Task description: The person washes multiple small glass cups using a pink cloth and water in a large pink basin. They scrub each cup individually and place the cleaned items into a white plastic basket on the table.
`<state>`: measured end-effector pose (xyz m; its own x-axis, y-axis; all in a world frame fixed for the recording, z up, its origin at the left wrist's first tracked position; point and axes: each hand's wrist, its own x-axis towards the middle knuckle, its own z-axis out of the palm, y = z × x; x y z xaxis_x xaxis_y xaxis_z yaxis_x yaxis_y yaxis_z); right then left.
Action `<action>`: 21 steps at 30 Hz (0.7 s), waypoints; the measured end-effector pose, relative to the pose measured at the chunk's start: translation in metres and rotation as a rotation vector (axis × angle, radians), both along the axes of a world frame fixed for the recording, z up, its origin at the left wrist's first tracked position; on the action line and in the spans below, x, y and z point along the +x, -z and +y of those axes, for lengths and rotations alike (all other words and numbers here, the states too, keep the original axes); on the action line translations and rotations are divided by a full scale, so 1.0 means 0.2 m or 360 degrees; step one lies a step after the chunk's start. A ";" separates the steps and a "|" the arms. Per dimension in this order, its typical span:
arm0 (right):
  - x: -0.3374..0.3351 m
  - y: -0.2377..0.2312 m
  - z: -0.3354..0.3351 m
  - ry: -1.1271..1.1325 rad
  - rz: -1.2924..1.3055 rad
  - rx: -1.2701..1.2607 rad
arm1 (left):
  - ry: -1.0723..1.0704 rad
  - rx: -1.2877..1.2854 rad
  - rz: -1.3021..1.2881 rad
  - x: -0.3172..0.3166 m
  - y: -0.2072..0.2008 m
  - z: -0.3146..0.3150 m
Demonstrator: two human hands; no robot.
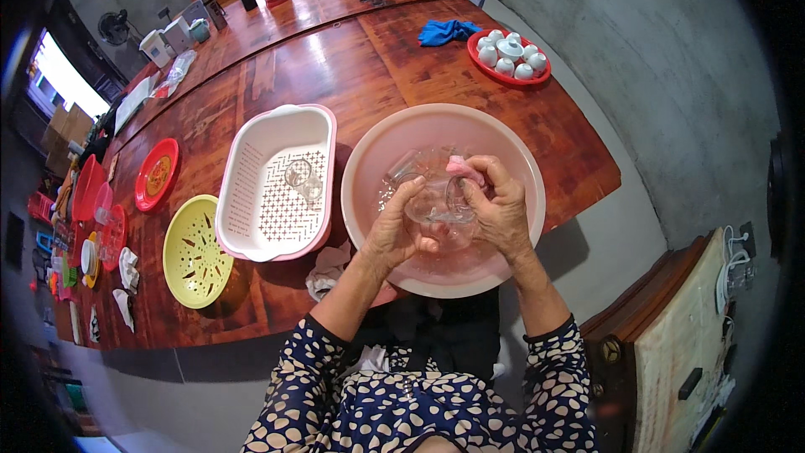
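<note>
A clear glass mug (436, 205) is held over a round pink basin (369, 151) of water by the left hand (396, 231) and the right hand (496, 210); a pink sponge (464, 169) is pinched in the right fingers (478, 193). Just left of the basin, a white and pink draining basket (251, 168) with two clear glasses (302, 178) inside is seen on the wooden bench (335, 67). A yellow colander (194, 253) lies further left, and a red tray (482, 57) of white cups (508, 57) sits well apart.

glass (436, 205) in basin (511, 147), draining basket (251, 168) left, perhaps touching
</note>
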<state>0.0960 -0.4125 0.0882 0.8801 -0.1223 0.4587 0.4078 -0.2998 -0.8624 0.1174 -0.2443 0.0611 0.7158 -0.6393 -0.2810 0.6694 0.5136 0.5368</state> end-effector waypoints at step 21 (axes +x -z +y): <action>-0.14 -0.01 0.01 -0.0371 0.0233 -0.0452 | -0.0623 0.0635 -0.0396 -0.06 0.01 0.00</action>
